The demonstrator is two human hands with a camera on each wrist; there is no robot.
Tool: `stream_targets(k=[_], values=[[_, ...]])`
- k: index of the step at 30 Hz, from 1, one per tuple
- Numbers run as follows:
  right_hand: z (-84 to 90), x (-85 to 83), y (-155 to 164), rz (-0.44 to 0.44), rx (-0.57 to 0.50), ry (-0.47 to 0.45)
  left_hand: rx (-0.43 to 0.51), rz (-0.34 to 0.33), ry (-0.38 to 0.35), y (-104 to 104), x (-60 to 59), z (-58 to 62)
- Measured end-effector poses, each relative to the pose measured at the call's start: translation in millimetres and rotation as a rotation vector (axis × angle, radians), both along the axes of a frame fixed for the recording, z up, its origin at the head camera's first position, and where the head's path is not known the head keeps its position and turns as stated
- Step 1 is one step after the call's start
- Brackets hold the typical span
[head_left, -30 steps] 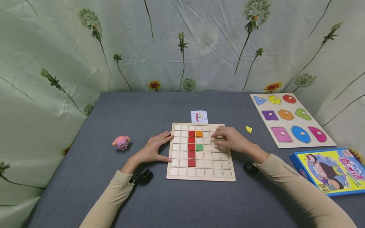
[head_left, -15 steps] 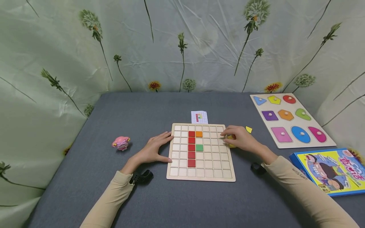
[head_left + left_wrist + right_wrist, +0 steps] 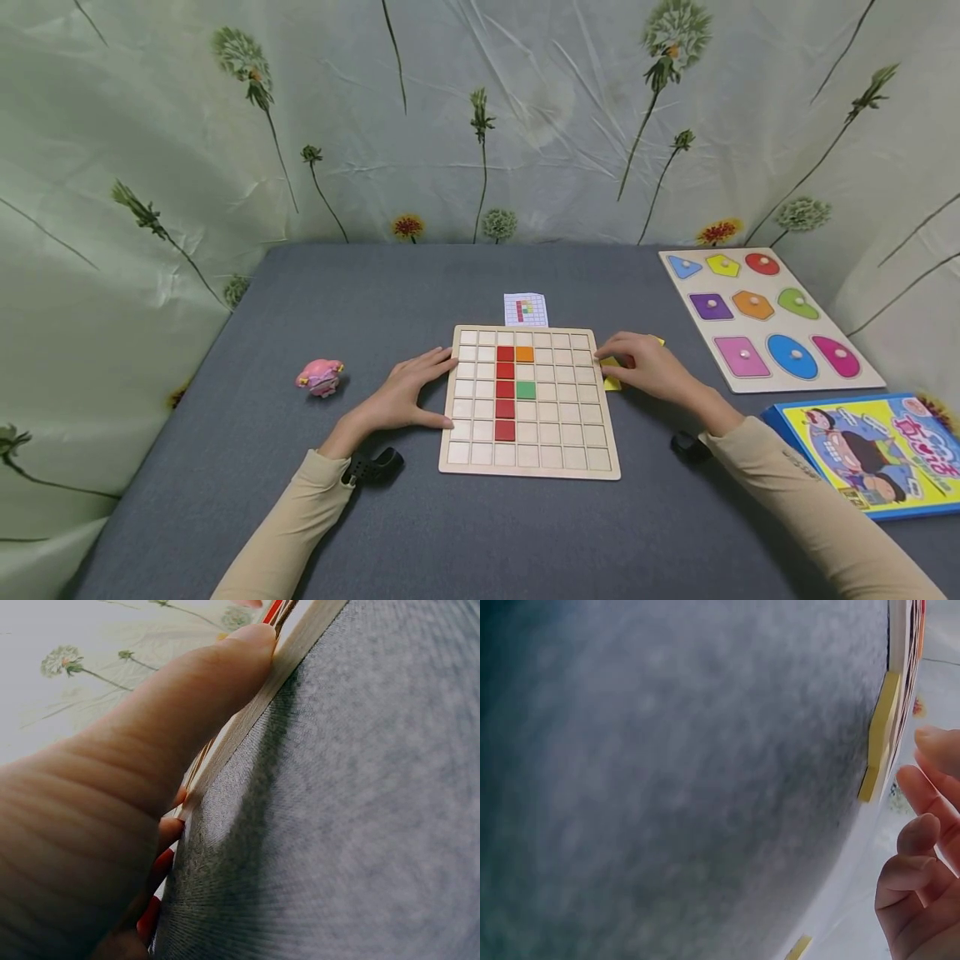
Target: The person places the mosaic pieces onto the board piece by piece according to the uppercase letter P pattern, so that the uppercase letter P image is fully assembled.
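The right hand (image 3: 648, 367) hovers with loosely curled fingers, holding nothing, over a yellow piece (image 3: 611, 382) that lies on the bench (image 3: 375, 275) against the grid board (image 3: 528, 467)'s right edge. The left hand (image 3: 405, 392) rests flat, fingers straight, against the board's left edge, steadying it. The step looks like picking up that piece; next, a pinch on its edges. The board holds a red column (image 3: 505, 389), an orange tile (image 3: 524, 353) and a green tile (image 3: 526, 389).
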State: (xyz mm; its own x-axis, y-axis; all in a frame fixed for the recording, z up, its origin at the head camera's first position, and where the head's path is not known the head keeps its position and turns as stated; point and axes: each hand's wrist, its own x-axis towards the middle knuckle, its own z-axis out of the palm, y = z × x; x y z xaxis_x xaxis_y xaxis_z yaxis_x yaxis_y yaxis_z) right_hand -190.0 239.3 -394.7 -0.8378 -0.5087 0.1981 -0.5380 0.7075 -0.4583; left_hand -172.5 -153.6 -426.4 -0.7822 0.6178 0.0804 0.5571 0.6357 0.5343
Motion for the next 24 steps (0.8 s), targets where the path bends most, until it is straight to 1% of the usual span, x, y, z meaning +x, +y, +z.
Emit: stream_targets(k=[5,7,11,16,24], values=[[-2.1,-0.2,7,-0.012,0.025,0.006,-0.018,0.007,-0.007,0,-0.5,-0.6],[-2.8,-0.9,10,-0.005,0.025,0.021,-0.021,0.01,-0.011,0,-0.7,-1.3],[-3.7,-2.0,13,0.016,0.024,0.021,-0.023,0.011,-0.011,-1,-0.8,-2.3],[-3.4,-1.3,16,0.025,0.048,-0.009,-0.026,0.011,-0.008,-1,-0.8,-2.7],[-1.6,-0.6,16,-0.01,0.083,-0.046,-0.022,0.014,-0.008,0,-1.0,-1.7]])
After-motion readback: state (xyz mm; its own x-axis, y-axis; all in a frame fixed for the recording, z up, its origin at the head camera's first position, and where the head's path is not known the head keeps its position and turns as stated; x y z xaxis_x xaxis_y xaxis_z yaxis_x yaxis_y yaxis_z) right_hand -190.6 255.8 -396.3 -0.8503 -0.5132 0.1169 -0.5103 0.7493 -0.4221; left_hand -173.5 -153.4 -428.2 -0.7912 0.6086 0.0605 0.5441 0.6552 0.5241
